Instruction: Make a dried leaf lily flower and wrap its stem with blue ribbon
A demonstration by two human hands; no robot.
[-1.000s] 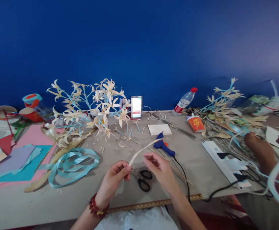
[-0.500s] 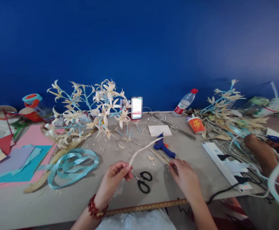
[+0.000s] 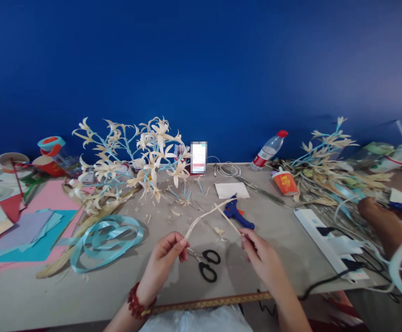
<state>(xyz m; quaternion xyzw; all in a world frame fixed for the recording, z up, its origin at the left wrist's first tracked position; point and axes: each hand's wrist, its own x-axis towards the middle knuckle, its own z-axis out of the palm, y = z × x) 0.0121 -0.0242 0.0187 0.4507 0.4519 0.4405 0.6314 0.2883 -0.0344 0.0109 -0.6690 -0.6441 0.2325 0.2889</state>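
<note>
My left hand, with a red bead bracelet at the wrist, pinches the lower end of a long pale straw strip that arcs up and to the right. My right hand is closed on a thin straw stick that points up and left, crossing under the strip's far end. Black-handled scissors lie on the table between my hands. A blue glue gun lies just beyond the stick, its black cord running toward the table's front edge.
A branch of pale straw flowers on blue stems and a coil of light blue ribbon lie to the left, coloured paper beyond. A bottle, orange cup, power strip and another person's arm are at the right.
My right hand moved away from my left hand to the right, took up the thin straw stick and lifted it off the table. My left hand kept holding the strip.
</note>
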